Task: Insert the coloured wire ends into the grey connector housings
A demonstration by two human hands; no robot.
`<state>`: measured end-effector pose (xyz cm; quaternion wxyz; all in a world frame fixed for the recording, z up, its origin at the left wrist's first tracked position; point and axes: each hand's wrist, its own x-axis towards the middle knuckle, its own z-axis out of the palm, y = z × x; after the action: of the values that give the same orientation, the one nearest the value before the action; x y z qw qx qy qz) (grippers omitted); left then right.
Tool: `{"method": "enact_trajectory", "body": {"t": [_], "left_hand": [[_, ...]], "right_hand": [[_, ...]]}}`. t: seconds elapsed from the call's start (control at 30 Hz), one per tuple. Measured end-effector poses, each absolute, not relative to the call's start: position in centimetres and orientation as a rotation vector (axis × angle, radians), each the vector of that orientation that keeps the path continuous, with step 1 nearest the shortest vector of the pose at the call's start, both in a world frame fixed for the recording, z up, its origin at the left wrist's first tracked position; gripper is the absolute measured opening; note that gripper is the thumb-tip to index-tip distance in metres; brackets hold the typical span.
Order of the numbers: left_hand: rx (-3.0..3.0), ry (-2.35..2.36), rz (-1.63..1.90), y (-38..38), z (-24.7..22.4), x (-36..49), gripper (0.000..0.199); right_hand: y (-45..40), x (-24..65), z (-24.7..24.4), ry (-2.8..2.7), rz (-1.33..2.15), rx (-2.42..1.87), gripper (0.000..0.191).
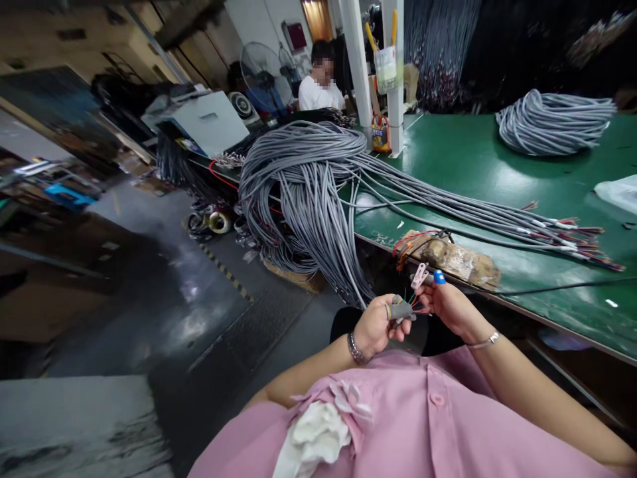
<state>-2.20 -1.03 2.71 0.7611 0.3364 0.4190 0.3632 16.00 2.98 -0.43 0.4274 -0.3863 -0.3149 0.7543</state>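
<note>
My left hand point(377, 326) is closed around the end of a grey cable, mostly hidden by grey coverings on my thumb and fingers. Thin wires point(421, 308) in red, green and dark colours fan out of that grip toward the other hand. My right hand point(454, 308) is just to the right, fingers pinched, with a blue cap on one fingertip. A small pinkish-white clip-shaped piece point(421, 275) sticks up from its fingertips. Whether those fingers also touch the wires I cannot tell. Both hands are above my lap, in front of the bench edge.
A green workbench point(458, 159) carries a big grey cable bundle point(313, 179) draped over its edge, with stripped wire ends at right. A worn wooden block point(458, 260) sits at the near edge. A coiled cable point(555, 123) lies farther back. A person point(321, 86) sits beyond, near a fan point(266, 76).
</note>
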Motion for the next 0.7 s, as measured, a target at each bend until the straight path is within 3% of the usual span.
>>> {"method": "enact_trajectory", "body": {"t": [0.1,0.2,0.43,0.7], "left_hand": [[0.665,0.872,0.724,0.0,3.1,-2.2,0.026],[0.605,0.833,0.68,0.9,3.1,-2.3,0.025],[0.512,0.799,0.59,1.9,2.4,-2.2,0.021],[0.52,0.822,0.57,2.3,1.2,-1.7,0.019]], "right_hand": [[3.3,14.9,-0.3,-0.916,1.623,-0.984,0.035],[3.2,13.9,-0.8,-0.924,1.366,-1.027,0.035],[3.6,12.9,-0.5,-0.557,1.802,-0.821,0.045],[4.0,12.9,-1.0,-0.49,1.773,-0.794,0.038]]}}
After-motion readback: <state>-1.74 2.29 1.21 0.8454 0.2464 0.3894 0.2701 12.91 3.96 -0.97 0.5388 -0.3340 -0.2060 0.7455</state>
